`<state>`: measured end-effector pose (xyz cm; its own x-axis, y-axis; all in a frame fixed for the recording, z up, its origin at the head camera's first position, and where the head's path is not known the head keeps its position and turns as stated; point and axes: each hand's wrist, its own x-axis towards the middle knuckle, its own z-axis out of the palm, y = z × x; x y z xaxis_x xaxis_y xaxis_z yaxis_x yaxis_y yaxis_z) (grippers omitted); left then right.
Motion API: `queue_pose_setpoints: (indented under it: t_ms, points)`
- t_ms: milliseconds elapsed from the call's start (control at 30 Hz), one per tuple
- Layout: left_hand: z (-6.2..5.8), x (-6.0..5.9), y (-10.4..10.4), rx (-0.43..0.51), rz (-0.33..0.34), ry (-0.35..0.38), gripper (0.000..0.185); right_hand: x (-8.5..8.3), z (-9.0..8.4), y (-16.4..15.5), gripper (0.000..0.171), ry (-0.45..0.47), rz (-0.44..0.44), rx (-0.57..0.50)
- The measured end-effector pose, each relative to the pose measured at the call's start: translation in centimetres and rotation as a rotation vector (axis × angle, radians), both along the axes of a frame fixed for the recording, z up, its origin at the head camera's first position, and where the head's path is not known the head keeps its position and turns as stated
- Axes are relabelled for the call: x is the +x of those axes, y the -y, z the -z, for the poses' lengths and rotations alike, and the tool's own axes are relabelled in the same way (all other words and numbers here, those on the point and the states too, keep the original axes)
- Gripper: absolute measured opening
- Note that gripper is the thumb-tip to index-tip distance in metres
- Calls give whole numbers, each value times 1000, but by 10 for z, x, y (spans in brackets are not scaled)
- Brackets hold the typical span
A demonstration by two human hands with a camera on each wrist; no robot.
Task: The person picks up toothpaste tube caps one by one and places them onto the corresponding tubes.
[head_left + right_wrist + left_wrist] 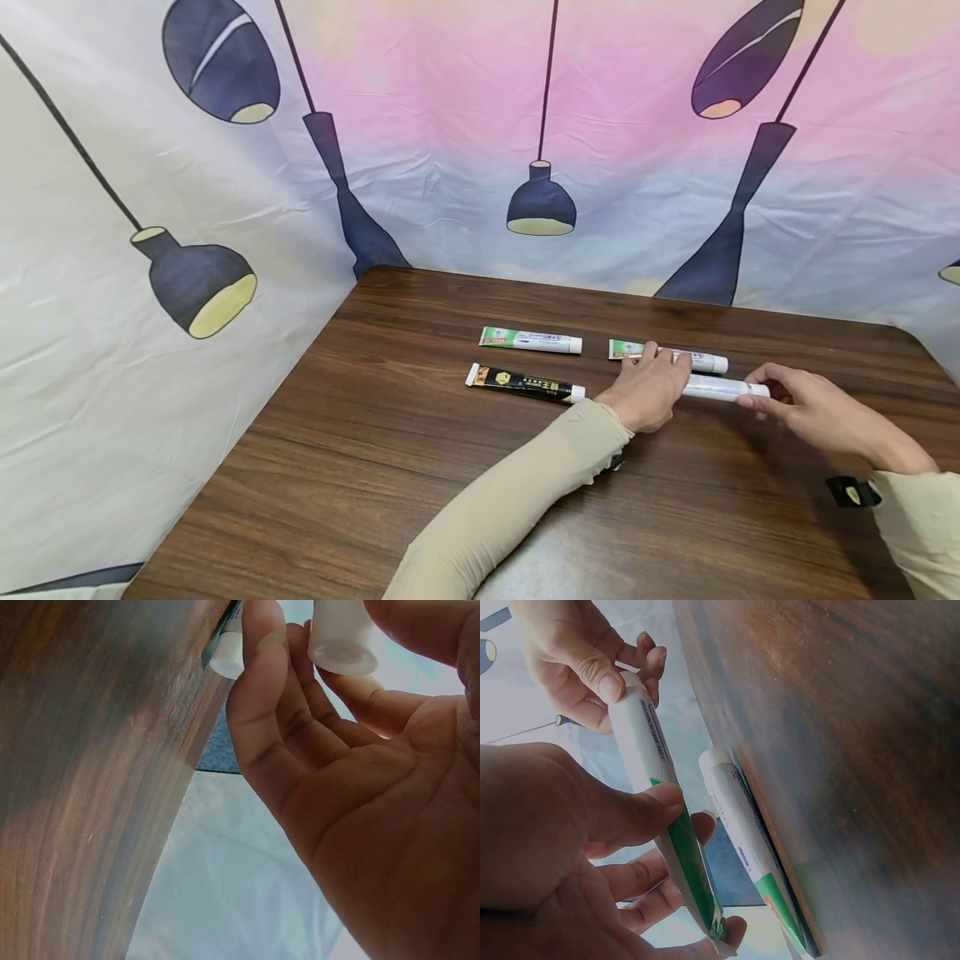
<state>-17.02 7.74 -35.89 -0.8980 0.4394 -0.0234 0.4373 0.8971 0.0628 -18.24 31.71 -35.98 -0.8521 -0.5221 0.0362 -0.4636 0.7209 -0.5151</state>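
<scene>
A white and green toothpaste tube (716, 388) is held between both hands close over the table. My left hand (648, 392) grips its flat green end, thumb on one side and fingers behind, as the left wrist view shows along the tube (641, 739). At the capped end, my right hand (813, 408) pinches the tube with thumb and fingers; its white cap (343, 645) shows in the right wrist view. Just behind the held tube lies a second white and green toothpaste tube (708, 362), partly covered by my left hand in the head view.
Farther left on the brown wooden table (360, 417) lies another white and green toothpaste tube (540, 342). In front of it is a black tube (525, 382) with a white cap, near my left sleeve. A cloth printed with lamps (450, 167) hangs behind the table.
</scene>
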Motion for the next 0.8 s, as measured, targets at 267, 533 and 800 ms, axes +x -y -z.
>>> queue_pose_setpoints:
  t_ms: [267, 533, 800]
  points:
    - [1, 0, 1, -2, 2, -17, 45, -2, 0, 0, 13, -15, -27, 45]
    - [0, -1, 0, -2, -10, -12, 50, -1, 2, 0, 16, -7, -27, -34]
    - [1, 0, 0, 4, 0, -12, 42, -2, 4, 0, 8, -74, -29, -2]
